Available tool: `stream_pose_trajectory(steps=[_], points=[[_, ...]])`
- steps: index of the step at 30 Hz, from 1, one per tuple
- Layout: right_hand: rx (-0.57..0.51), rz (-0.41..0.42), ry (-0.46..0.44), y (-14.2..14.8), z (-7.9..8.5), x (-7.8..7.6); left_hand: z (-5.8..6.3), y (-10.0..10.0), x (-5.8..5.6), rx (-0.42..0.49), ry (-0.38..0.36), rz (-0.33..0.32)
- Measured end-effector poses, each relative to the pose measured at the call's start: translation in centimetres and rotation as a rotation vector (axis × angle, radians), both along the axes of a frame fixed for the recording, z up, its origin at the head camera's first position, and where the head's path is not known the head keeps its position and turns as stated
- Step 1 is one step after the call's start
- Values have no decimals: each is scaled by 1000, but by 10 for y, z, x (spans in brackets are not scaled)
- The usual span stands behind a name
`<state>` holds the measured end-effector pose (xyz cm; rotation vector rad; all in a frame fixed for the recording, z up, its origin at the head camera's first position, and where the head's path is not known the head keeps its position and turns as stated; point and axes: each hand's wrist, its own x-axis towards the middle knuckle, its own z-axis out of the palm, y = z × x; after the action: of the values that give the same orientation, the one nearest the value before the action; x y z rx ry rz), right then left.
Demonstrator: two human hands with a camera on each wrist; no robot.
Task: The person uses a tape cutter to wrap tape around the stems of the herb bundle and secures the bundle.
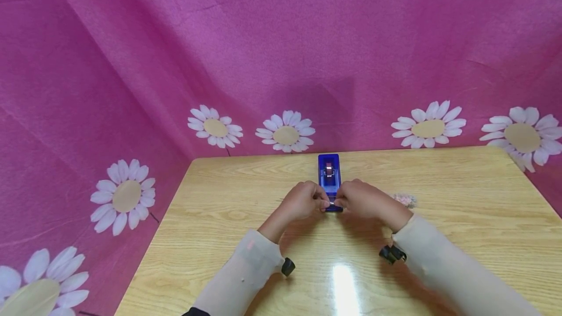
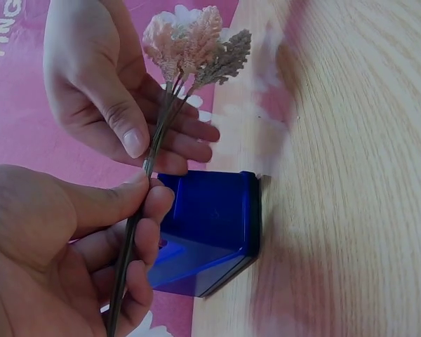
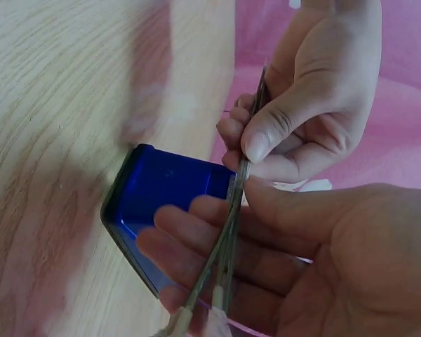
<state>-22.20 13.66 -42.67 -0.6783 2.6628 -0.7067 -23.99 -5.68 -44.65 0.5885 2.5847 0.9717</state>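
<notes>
A small bunch of artificial flowers (image 2: 186, 42), with pale pink and greyish heads, lies across both hands in the left wrist view. Its thin dark stems run between them, with a shiny clear band, perhaps tape, around the middle. My left hand (image 1: 303, 202) grips the stems (image 2: 132, 235), thumb on top and fingers curled beneath. My right hand (image 1: 366, 200) pinches them near the band, its other fingers fairly straight behind the stems (image 3: 228, 256). Just beyond the hands stands a blue tape dispenser (image 1: 329, 187); the hands partly hide its near end.
The wood-grain table (image 1: 228, 204) carries the dispenser near its back edge. A pink cloth (image 1: 281, 38) with large white daisies hangs behind and at the left. Black wrist devices (image 1: 392, 254) sit at the cuffs of the pale sleeves (image 1: 448, 262).
</notes>
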Motion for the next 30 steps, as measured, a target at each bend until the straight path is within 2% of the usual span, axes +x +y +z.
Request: stream_pose_trajectory(steps=[3,6,11,16,22,26,30], points=[[-23,2,-50,1,-1,-1,0,0,0,-6,10,9],[-45,0,-62,2,-2,-1,0,1,0,-11,23,14],[-67,-6,8,4,-7,0,-2,1,-1,9,1,27],[-82,-43,90,5,-11,3,-2,0,-1,60,-68,13],[-90,-125,151,2,-16,12,2,-1,-2,30,-83,-31],[-82,-148,209,0,-17,16,4,0,-1,7,-103,-38],[-58,-165,247,-1,-18,18,4,2,-1,-12,-83,-31]])
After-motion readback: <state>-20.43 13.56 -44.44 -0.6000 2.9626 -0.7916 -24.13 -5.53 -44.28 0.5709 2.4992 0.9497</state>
